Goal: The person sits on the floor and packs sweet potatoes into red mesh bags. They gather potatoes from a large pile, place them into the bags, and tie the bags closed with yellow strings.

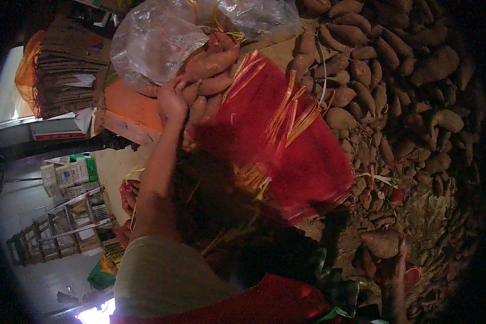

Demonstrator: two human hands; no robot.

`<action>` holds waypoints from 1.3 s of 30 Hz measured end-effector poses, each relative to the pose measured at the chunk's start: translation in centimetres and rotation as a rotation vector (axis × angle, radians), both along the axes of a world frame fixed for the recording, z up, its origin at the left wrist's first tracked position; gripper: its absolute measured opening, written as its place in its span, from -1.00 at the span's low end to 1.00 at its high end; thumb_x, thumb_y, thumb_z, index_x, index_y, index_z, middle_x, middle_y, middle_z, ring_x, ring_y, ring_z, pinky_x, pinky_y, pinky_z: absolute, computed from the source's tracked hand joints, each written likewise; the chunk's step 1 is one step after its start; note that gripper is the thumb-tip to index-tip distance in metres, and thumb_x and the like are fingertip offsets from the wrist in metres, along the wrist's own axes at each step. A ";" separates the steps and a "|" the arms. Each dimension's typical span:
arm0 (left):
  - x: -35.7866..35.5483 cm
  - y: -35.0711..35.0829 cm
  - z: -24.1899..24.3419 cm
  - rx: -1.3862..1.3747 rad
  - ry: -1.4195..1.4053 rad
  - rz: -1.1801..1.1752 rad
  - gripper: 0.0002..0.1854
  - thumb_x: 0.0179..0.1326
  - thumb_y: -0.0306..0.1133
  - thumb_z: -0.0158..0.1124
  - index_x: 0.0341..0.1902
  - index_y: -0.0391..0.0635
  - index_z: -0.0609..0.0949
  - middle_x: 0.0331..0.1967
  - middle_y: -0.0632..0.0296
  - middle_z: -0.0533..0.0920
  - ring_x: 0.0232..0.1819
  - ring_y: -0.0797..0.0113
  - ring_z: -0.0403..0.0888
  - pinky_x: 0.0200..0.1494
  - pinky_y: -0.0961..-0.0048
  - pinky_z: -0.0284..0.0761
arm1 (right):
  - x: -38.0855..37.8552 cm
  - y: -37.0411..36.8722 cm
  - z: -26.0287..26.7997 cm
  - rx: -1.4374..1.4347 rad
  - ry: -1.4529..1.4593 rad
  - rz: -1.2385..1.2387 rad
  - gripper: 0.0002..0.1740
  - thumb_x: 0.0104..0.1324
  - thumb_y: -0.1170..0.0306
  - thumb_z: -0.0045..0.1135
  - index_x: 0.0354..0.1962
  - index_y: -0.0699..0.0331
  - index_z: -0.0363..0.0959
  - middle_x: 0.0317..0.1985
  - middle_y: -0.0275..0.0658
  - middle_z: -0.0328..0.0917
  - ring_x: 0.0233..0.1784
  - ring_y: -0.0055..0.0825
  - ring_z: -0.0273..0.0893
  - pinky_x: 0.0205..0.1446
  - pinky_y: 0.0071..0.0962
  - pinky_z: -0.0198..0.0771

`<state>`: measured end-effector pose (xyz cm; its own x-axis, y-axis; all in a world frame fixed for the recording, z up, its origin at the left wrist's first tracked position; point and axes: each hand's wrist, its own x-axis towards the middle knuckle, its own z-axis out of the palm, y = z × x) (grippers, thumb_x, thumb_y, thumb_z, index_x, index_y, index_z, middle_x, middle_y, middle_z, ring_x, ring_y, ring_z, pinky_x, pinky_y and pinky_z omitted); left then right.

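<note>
My left hand (173,99) reaches up at the rim of a clear plastic bag (154,44), its fingers bent against the sweet potatoes (212,65) there; whether they grip one or the plastic, I cannot tell. To the right of this hand lies a stack of red mesh bags (308,162) with yellow-orange drawstrings (281,117). A dim, blurred form at the lower right, beside a large sweet potato (382,243), may be my right forearm; its hand cannot be made out.
A large heap of sweet potatoes (364,73) covers the right side. An orange box (131,107) stands left of my hand. Plastic crates (71,174) and a ladder-like metal frame (65,227) stand farther left. Filled red mesh bags (127,198) lie beside my left arm.
</note>
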<state>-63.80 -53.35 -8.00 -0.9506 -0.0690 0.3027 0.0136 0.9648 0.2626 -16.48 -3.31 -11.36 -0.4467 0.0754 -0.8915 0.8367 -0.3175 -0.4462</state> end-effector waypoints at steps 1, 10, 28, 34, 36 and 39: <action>0.5 0.1 -0.3 -0.046 0.042 -0.035 -0.75 0.10 -0.42 0.24 -0.11 -0.16 0.66 -0.24 -0.07 0.65 -0.16 -0.04 0.58 -0.08 0.17 0.44 | 0.1 0.0 0.1 -0.002 0.004 -0.001 -0.35 0.29 -0.05 0.01 0.20 0.15 0.20 0.03 -0.19 0.36 0.04 -0.32 0.35 -0.01 -0.29 0.26; 2.2 0.1 -2.0 -0.162 0.221 -0.136 -0.69 0.15 -0.50 0.12 -0.02 -0.09 0.65 -0.18 0.00 0.63 -0.07 -0.06 0.52 0.06 0.18 0.39 | 1.8 0.8 0.9 0.015 -0.019 -0.026 -0.35 0.30 -0.07 0.00 0.18 0.15 0.21 0.01 -0.21 0.38 0.01 -0.33 0.36 -0.04 -0.30 0.27; 1.8 0.2 -0.7 -0.252 0.173 -0.120 -0.68 0.22 -0.23 0.19 0.00 -0.06 0.62 -0.16 0.01 0.61 -0.04 -0.04 0.50 0.02 0.12 0.39 | 1.3 0.0 0.2 -0.011 -0.063 -0.011 -0.36 0.31 -0.10 -0.03 0.15 0.15 0.25 -0.04 -0.23 0.41 -0.04 -0.36 0.38 -0.11 -0.33 0.29; 0.3 3.3 -0.9 -0.446 0.255 -0.245 -0.59 0.16 -0.14 0.25 0.06 -0.05 0.58 -0.07 0.05 0.55 0.00 -0.03 0.47 0.05 0.10 0.36 | 1.6 0.0 0.1 -0.011 -0.080 0.000 -0.37 0.31 -0.11 -0.04 0.14 0.15 0.26 -0.06 -0.24 0.42 -0.05 -0.37 0.38 -0.13 -0.34 0.29; -0.9 4.3 -1.2 -0.424 0.222 -0.341 -0.56 0.14 -0.14 0.27 0.07 -0.05 0.57 -0.05 0.04 0.53 -0.01 -0.02 0.47 0.05 0.11 0.36 | 1.8 0.1 0.2 -0.009 -0.087 -0.001 -0.37 0.31 -0.12 -0.04 0.14 0.15 0.26 -0.06 -0.24 0.43 -0.06 -0.37 0.39 -0.14 -0.34 0.29; -3.6 5.9 -1.8 -0.493 0.032 -0.331 -0.44 0.05 -0.07 0.33 0.12 -0.05 0.54 0.00 0.03 0.51 0.07 -0.02 0.43 0.09 0.06 0.34 | 2.1 0.2 0.4 -0.007 -0.091 0.002 -0.37 0.31 -0.12 -0.05 0.13 0.15 0.27 -0.07 -0.24 0.43 -0.07 -0.38 0.39 -0.15 -0.34 0.30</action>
